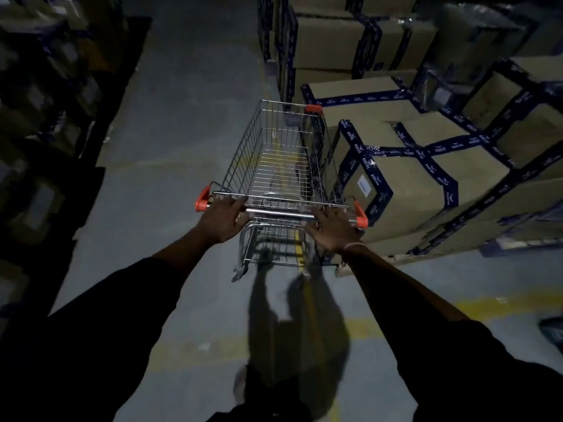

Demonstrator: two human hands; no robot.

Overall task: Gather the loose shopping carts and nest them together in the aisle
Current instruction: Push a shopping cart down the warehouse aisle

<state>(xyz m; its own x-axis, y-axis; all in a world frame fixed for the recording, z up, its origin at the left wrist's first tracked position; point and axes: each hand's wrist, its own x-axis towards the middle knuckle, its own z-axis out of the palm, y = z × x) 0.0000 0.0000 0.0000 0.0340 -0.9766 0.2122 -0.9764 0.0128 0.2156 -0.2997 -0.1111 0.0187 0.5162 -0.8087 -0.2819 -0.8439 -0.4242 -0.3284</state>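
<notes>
**One cart in hand, nothing yet to nest it into**

You stand in a dim aisle on a grey floor (pixel 170 166), stacked taped boxes (pixel 426 166) close on your right. The cart (pixel 274 166) lies straight ahead, its long axis pointing away from you down the aisle, its right side just beside the boxes. Your left hand (pixel 224 219) curls over the handle bar (pixel 277 213) near its left end; your right hand (pixel 333 228) wraps it near the right. No second cart shows.
</notes>
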